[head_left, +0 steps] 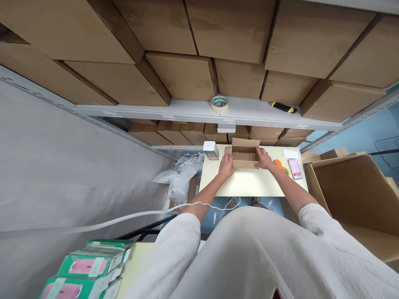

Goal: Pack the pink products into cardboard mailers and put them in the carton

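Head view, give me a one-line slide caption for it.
Left hand and right hand hold an open cardboard box on a pale table, a green-and-white box nearby.

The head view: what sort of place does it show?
Probably a storeroom with a packing spot: cardboard boxes stacked on grey shelving, a tape roll there, and an open carton between the left hand and right hand.

A box [211,152] stands left of the carton [245,164].

The left hand [226,165] and right hand [264,159] partly hid the small cardboard box [245,164]; pixelation blurred the smartphone [295,168]; the right edge cropped the large carton [361,191].
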A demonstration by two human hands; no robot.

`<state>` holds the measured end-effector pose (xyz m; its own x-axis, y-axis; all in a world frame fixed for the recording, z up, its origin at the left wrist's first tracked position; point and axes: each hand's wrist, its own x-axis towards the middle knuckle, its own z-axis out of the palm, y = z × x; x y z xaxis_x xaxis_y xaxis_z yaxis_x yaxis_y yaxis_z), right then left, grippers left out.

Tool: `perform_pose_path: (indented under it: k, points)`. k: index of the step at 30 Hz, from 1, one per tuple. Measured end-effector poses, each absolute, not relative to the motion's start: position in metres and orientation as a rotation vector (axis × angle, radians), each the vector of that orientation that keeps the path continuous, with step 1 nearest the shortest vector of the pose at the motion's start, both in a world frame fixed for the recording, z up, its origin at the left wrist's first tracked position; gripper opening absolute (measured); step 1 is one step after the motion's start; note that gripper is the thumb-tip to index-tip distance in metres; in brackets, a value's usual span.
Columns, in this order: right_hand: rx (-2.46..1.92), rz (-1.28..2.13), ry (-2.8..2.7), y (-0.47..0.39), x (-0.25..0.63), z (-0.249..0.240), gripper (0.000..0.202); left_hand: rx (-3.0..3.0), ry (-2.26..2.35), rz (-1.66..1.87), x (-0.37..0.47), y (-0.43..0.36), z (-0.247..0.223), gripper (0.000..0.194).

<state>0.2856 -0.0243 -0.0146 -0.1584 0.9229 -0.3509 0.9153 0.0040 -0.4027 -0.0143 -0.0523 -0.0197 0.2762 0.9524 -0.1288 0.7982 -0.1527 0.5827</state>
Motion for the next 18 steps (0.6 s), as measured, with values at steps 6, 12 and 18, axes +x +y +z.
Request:
perform_pose_path:
  k: [6,12,18]
  points:
    - [-1.968,0.731,-2.207,-0.061,0.295,0.001,0.095,2.151,1.587,0.42,-0.017,-0.069,-0.01,0.071]
    - [-1.845,0.572,-2.2,-0.099,0.297,0.007,0.076,2.255,1.604,0.477,-0.01,-0.097,0.0,0.064]
    - [-1.74,0.496,-2.184,-0.125,0.296,0.017,0.067,2.273,1.619,0.507,-0.003,-0.132,0.01,0.061]
